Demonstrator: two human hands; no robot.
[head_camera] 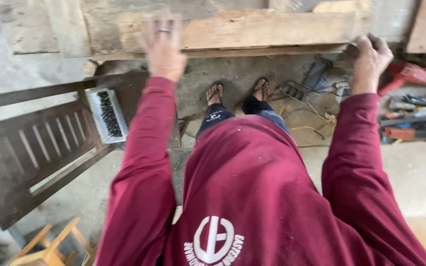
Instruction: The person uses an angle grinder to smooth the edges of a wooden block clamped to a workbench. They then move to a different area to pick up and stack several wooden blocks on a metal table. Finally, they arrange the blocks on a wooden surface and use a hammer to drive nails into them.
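I see the plank [267,29] lying crosswise ahead, long axis left to right. My left hand [162,42] rests spread on it (blurred); my right hand [369,61] curls closed at its lower edge.

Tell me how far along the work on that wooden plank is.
Done: the plank already lies flat across the workbench. In hand: the left hand rests spread on it, blurred, and the right hand grips its near edge. Left: the power tools lie untouched on the floor; no cut shows.
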